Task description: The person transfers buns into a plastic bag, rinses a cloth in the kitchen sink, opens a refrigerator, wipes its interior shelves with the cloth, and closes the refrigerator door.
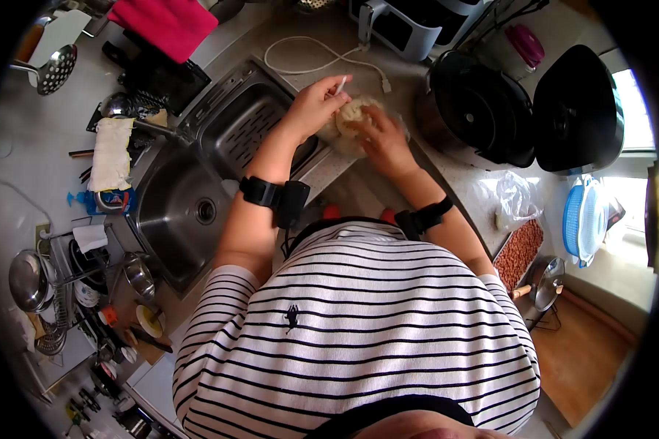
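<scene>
On the counter just beyond the sink, a pale, dough-like mass (353, 113) sits in what looks like a clear bag or bowl. My left hand (316, 108) is at its left side, fingers closed on a small white stick-like thing (341, 85). Over the right part of the mass is my right hand (385, 140), its fingers spread and touching or nearly touching it. Whether the fingertips press into the mass is hard to tell.
To the left lies the steel double sink (176, 212). An open black cooker (476, 113) stands right of my hands, below a grey appliance (417, 25). A white cable (300, 71) lies behind. A tray of reddish-brown pieces (520, 252) is at the right.
</scene>
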Demonstrator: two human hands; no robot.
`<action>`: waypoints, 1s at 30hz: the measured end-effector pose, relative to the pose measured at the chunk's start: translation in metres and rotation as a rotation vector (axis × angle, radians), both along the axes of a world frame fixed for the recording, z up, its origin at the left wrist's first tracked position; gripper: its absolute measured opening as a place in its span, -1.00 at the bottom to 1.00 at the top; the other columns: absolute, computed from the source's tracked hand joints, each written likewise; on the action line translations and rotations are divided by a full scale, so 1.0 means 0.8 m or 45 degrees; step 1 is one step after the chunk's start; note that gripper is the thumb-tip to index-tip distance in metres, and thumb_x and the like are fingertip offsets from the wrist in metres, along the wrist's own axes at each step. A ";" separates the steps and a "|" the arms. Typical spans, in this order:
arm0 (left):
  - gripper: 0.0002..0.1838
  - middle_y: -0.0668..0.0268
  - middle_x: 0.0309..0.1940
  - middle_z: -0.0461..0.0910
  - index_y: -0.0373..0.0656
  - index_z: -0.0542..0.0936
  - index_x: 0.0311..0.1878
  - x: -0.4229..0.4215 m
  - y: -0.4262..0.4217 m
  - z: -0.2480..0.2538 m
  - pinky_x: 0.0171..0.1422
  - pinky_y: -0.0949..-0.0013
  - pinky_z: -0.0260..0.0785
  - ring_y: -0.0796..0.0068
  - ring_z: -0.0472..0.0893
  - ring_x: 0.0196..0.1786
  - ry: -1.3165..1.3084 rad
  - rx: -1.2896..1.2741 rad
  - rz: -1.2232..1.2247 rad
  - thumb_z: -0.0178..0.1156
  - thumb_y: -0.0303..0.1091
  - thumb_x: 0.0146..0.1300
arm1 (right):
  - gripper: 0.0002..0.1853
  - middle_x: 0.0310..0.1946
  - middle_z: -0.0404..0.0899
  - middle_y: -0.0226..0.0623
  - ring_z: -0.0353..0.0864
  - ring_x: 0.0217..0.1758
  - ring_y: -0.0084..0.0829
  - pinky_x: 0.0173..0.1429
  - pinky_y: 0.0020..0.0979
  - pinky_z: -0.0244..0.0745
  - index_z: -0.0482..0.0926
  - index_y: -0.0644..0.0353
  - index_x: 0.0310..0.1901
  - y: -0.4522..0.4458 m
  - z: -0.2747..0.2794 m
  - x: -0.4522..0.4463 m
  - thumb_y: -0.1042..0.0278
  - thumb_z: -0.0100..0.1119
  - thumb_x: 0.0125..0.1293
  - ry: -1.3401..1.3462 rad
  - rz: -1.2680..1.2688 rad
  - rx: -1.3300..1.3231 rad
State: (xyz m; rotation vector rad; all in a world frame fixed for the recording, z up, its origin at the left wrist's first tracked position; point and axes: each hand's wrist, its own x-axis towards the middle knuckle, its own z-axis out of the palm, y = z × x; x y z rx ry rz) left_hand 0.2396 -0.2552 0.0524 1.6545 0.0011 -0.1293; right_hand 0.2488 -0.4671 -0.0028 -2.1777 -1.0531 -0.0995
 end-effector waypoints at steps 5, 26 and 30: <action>-0.41 0.33 -0.15 0.60 -0.08 0.27 0.46 0.005 0.001 -0.016 -0.24 0.57 0.34 0.68 0.45 -0.36 -0.146 0.210 -0.072 0.12 -0.44 0.37 | -0.39 0.18 0.38 -0.09 0.40 0.23 0.01 0.19 -0.10 0.40 0.47 0.06 0.15 -0.038 0.030 -0.008 0.43 0.40 -0.02 -0.150 -0.577 -0.172; -0.52 0.36 -0.29 0.55 -0.13 0.38 0.32 0.025 -0.044 0.000 -0.44 0.61 0.12 0.76 0.28 -0.48 -0.042 -0.240 0.263 0.17 -0.42 0.35 | -0.93 -0.44 0.43 -0.47 0.36 -0.50 -0.62 -0.44 -0.57 0.28 0.45 0.10 -0.19 -0.064 0.068 0.047 0.44 0.09 0.33 1.330 -0.490 0.987; -0.54 0.37 -0.26 0.59 -0.11 0.41 0.31 0.032 -0.047 -0.013 -0.41 0.64 0.18 0.75 0.35 -0.45 0.007 -0.030 0.300 0.18 -0.41 0.36 | -0.84 -0.35 0.53 -0.47 0.49 -0.40 -0.62 -0.35 -0.56 0.40 0.49 0.12 -0.07 -0.097 0.048 0.049 0.38 0.12 0.35 1.234 -0.402 0.793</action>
